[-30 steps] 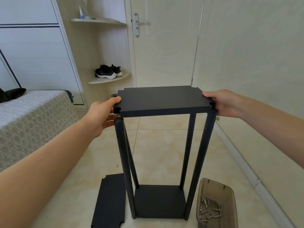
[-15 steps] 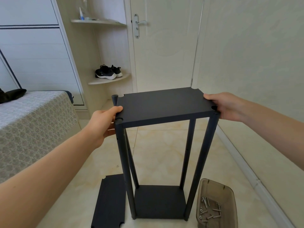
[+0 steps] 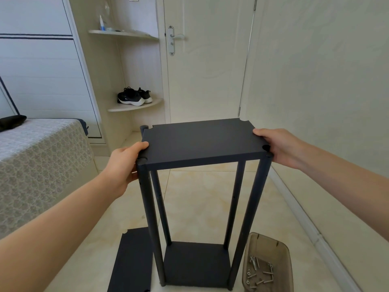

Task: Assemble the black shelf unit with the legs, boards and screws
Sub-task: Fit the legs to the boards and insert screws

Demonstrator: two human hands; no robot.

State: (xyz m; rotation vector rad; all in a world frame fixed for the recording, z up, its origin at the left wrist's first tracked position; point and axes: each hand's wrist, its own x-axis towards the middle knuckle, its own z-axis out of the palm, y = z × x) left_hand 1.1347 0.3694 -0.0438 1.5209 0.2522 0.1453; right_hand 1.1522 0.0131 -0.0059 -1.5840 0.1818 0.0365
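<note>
A black shelf frame stands on the tiled floor, with several upright black legs (image 3: 149, 209) rising from a bottom board (image 3: 195, 264). A black top board (image 3: 202, 140) sits level between the leg tops, its corner notches against them. My left hand (image 3: 124, 163) grips the board's near left corner and the leg under it. My right hand (image 3: 280, 144) holds the near right corner. A spare black board (image 3: 132, 262) lies flat on the floor left of the frame. Loose screws (image 3: 260, 272) lie in a tray at the lower right.
The brown translucent tray (image 3: 284, 249) sits on the floor beside the right legs. A bed (image 3: 40, 157) with a patterned cover is close on the left. A wall with a skirting board (image 3: 311, 230) runs along the right. A shut door (image 3: 206, 60) stands behind.
The top board has come down onto the leg tops and now sits lower between them. Both hands went down with it and kept their hold.
</note>
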